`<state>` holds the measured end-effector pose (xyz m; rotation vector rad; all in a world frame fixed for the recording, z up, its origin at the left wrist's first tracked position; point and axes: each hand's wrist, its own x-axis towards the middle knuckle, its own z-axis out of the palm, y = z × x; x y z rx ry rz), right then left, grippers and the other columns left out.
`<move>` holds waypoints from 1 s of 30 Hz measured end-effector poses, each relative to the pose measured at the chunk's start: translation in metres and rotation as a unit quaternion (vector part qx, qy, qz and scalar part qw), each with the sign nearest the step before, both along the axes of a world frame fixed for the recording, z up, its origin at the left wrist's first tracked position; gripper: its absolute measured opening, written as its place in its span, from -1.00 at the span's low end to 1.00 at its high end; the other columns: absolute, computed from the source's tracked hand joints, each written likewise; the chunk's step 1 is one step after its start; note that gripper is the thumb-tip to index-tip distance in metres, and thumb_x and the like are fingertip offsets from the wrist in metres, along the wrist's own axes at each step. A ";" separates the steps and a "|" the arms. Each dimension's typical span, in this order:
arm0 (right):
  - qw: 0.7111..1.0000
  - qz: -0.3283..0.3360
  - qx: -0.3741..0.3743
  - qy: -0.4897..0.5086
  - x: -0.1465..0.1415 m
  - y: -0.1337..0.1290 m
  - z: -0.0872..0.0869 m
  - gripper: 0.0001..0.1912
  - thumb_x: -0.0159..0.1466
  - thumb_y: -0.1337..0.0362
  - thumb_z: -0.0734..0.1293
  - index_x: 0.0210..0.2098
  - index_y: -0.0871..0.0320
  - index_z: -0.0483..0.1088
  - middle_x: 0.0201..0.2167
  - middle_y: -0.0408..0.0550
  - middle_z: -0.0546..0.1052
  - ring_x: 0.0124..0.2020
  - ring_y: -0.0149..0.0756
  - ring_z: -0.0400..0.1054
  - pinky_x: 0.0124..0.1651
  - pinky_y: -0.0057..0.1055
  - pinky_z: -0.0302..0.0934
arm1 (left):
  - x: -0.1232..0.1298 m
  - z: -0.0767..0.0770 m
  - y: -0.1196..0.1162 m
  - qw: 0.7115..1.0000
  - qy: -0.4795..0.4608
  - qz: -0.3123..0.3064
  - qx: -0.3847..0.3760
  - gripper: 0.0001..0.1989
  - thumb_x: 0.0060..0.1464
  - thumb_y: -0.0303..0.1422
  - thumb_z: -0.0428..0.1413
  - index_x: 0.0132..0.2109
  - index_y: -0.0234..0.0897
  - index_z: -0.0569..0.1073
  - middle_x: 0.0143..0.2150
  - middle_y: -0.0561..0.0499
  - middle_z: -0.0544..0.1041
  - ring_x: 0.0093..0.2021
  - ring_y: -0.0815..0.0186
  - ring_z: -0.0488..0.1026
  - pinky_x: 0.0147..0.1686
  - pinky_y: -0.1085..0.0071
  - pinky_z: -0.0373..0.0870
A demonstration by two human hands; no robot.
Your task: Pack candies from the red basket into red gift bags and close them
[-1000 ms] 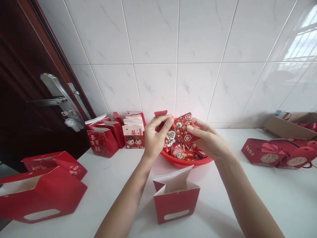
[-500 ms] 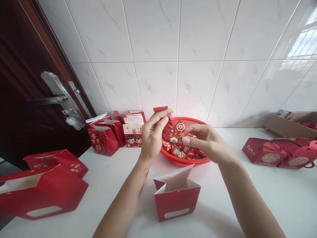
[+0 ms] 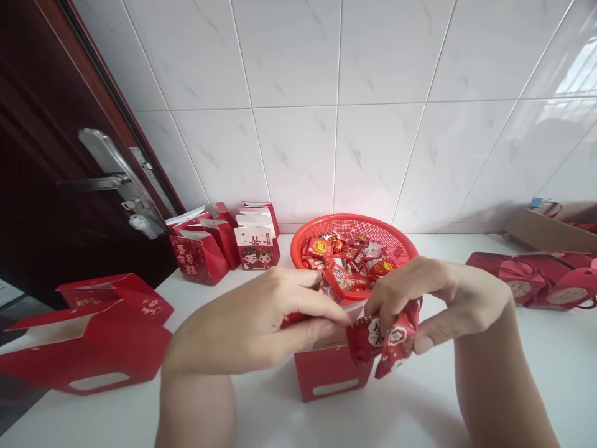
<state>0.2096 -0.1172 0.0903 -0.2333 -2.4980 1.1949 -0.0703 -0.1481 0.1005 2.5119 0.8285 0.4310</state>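
My right hand pinches red candy packets printed with white flowers, just above the right front of a small red gift box. The gift box stands upright on the white table with its top open, partly covered by both hands. My left hand is closed over the box's left side, with a bit of red wrapper showing between its fingers; most of what it holds is hidden. Right behind the hands sits a red plastic basket of assorted wrapped candies.
Several red paper gift boxes stand at the back left by the tiled wall. Larger red boxes lie at the front left. Crimson boxes with ribbons and a cardboard carton are at the right. A dark door borders the left.
Both hands have come down and nearer, from in front of the basket to over the gift box. The flowered packets moved with my right hand, uncovering the basket's candies.
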 end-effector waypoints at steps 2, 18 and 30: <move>1.000 0.005 0.017 -0.007 -0.004 0.001 -0.001 -0.74 0.27 0.33 0.43 -0.04 0.18 0.58 -0.13 0.13 0.64 -0.16 -0.19 0.56 -0.08 -0.32 0.44 | 0.003 -0.002 -0.005 0.999 0.034 0.008 0.024 -0.70 0.30 -0.37 0.04 -0.05 0.01 0.66 -0.33 0.02 0.53 -0.39 0.33 0.42 -0.37 0.43 0.26; 0.996 -0.025 -0.011 0.085 -0.024 0.006 -0.015 -0.72 0.25 0.25 0.49 -0.07 0.24 0.57 -0.08 0.17 0.62 -0.10 -0.20 0.54 -0.02 -0.31 0.42 | 0.007 -0.010 0.017 0.998 0.060 0.019 -0.002 -0.80 0.19 -0.43 0.08 -0.36 -0.19 0.56 -0.39 0.08 0.53 -0.37 0.35 0.44 -0.36 0.46 0.24; 0.989 -0.062 -0.084 0.105 -0.040 0.018 -0.034 -0.66 0.15 0.23 0.57 -0.09 0.19 0.62 -0.12 0.07 0.67 -0.07 -0.19 0.56 0.04 -0.25 0.45 | 0.004 -0.011 0.037 0.994 0.075 0.032 -0.070 -0.84 -0.03 -0.56 0.06 -0.46 -0.28 0.48 -0.45 0.09 0.45 -0.51 0.45 0.26 -0.54 0.44 0.08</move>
